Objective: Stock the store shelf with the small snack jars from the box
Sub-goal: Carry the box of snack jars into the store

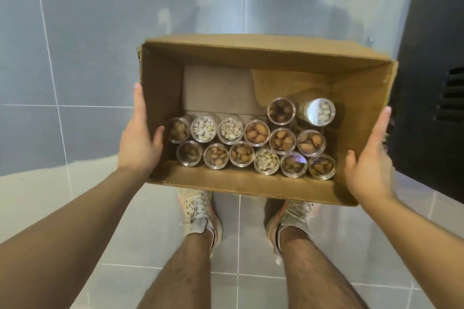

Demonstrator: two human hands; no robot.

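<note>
Grey floor tiles run beneath two sneakers and up to a grey wall. Above the feet sits an open cardboard box. The left hand grips its left wall, thumb hooked inside the rim. The right hand presses flat and open-fingered against the right wall. Fourteen snack jars crowd the near half of the box: six in the nearest row, six behind, two more at back right. One appears to be tipped. Three or four seem to hold pale pistachios, the rest brown nuts.
</note>
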